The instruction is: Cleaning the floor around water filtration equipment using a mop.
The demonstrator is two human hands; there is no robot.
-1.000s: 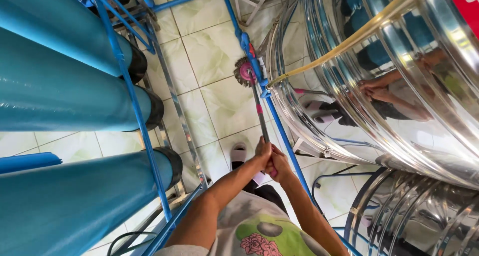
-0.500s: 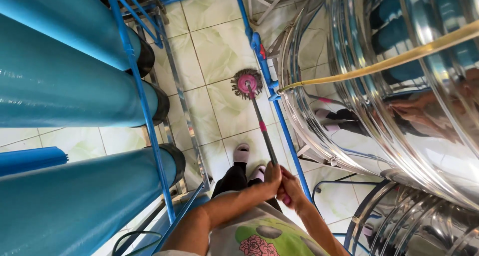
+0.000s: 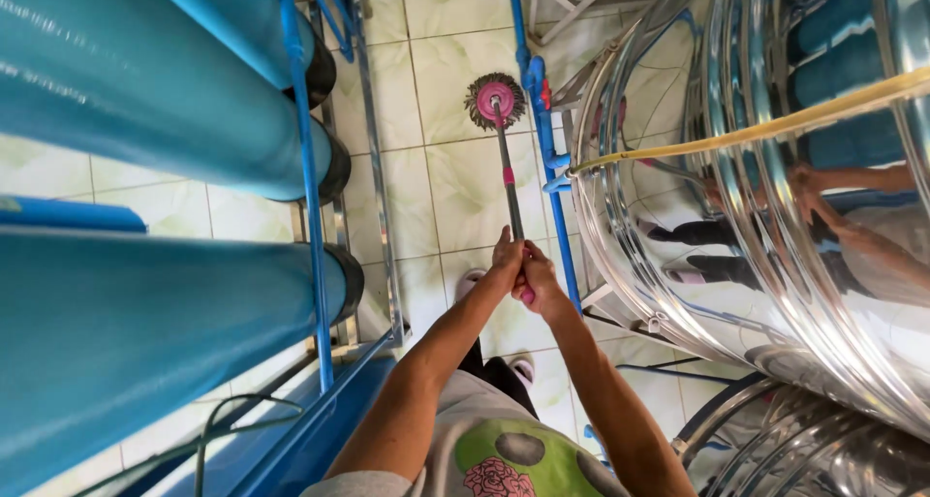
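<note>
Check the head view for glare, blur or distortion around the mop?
Head view: sharp on the mop and both hands, left hand, right hand; wide-angle bending of the blue cylinders; glare and mirror reflections on the steel tank; floor tiles evenly lit.

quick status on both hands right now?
Left hand: closed around the thin dark handle of the pink round-headed mop.
Right hand: closed around the same handle, just below the left.
</note>
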